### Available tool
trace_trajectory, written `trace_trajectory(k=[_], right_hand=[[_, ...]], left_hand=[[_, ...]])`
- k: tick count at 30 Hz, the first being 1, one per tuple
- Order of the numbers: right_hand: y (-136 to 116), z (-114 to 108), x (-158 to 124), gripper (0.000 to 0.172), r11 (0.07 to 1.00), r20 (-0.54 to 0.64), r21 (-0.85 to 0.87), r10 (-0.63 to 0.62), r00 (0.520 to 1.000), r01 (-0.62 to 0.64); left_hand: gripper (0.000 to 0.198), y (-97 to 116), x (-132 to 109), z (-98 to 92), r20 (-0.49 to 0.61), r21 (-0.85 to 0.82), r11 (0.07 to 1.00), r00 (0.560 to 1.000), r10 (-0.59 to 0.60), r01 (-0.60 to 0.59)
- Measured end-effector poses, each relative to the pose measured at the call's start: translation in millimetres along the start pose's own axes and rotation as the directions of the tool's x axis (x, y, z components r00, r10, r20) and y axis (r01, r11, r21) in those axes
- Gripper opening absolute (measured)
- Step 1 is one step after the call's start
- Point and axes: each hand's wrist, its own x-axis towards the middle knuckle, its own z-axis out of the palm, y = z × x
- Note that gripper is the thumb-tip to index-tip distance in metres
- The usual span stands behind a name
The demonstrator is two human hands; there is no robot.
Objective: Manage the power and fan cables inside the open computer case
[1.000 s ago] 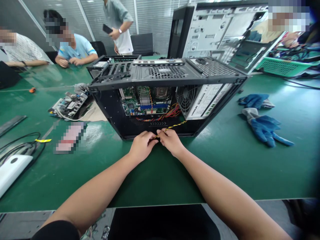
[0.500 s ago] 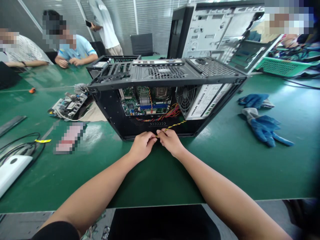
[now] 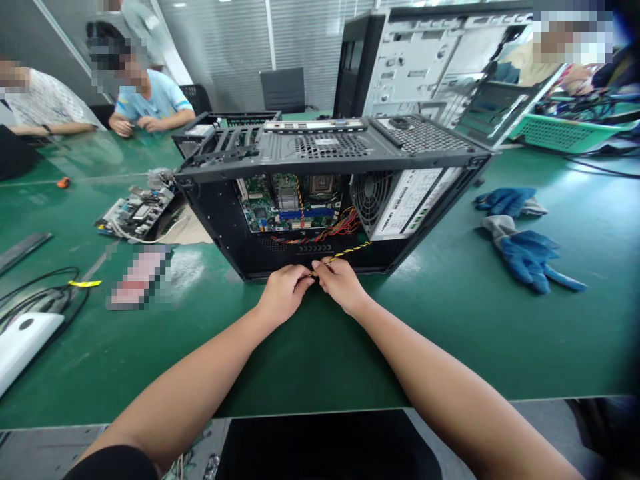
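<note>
- nearest, below the two hands, is the green desk (image 3: pixel 310 373); keeping both wrists low over it should steady fine finger work.
- the left grip (image 3: pixel 287 293) is pinched closed, thumb to fingers, on the twisted yellow-and-black cable (image 3: pixel 353 251); what its fingertips cover cannot be told.
- the right grip (image 3: pixel 343 283) is pinched closed on the same cable, just beside the left; short spacing like this seems good for control, with light pressure so the strands aren't crushed.
- from the right grip the cable runs up and rightward to the foot of the power supply (image 3: pixel 410 203); better to leave it a little slack than tug that way.
- just beyond both grips is the lower edge of the open computer case (image 3: pixel 320 165); best not to scrape the cable along it.
- further in, above the grips, lie red and orange wires (image 3: pixel 330 230) by the motherboard (image 3: pixel 260 217); best kept unsnagged.
</note>
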Motion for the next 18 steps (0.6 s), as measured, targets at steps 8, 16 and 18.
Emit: trace_trajectory(k=[8,16,18], right_hand=[[-1.7,-0.1,-1.6,0.036,1.000,0.007,-0.004,-0.009,1.000,0.009],[-1.8,0.1,-0.9,0.038,1.000,0.011,0.015,-0.001,1.000,0.001],[-1.2,0.1,-0.7,0.039,1.000,0.015,0.014,0.005,1.000,-0.005]], left_hand=[[0.003,-0.1,0.2,0.5,-0.015,-0.044,0.998,0.999,-0.037,0.036],[0.003,-0.6,-0.1,0.9,-0.023,-0.012,1.000,0.999,-0.022,0.022],[0.005,-0.1,0.1,0.7,-0.018,-0.017,1.000,1.000,-0.018,0.018]])
